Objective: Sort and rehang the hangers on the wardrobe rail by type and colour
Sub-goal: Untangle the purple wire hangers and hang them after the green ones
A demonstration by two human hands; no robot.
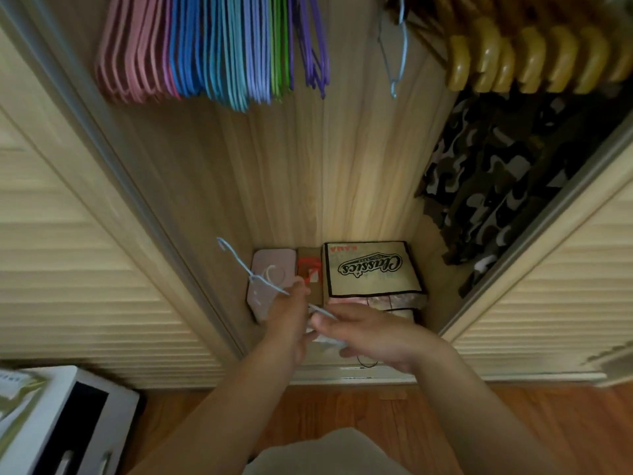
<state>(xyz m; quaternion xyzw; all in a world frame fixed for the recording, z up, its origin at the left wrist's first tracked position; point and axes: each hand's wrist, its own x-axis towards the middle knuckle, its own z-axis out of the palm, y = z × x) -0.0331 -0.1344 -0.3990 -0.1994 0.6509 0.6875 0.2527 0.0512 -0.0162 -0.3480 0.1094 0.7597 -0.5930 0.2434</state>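
Now both hands grip lt-blue wire hanger (260, 275), hook pointing up-left

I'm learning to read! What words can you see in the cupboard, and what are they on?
"Classics": black script, seen upside down, on the tan box on the wardrobe floor.
Small red letters at that box's top left corner: too blurred to read.
Small line inside the script logo: too small to read.
Red marks on the cardboard piece beside it: shape only, no readable text.
Nothing else carries words.
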